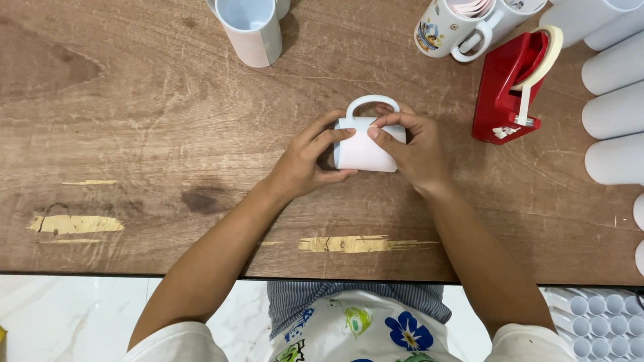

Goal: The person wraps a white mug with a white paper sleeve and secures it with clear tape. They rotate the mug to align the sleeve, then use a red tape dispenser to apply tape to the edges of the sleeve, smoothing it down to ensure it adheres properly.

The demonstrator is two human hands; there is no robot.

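Note:
A white mug [362,149] lies on its side near the middle of the wooden table [134,134], its handle pointing away from me, with a sheet of white paper wrapped around its body. My left hand [305,161] grips the mug's left end, fingers over the top and thumb underneath. My right hand [410,149] clasps the right end, its fingertips pressing on the paper near the handle.
A red tape dispenser [506,87] stands just right of my hands. A white mug [249,27] and printed mugs [446,27] sit at the far edge. White mugs lie stacked at the right [614,114]. More white mugs fill a box below the table's near right corner [604,318].

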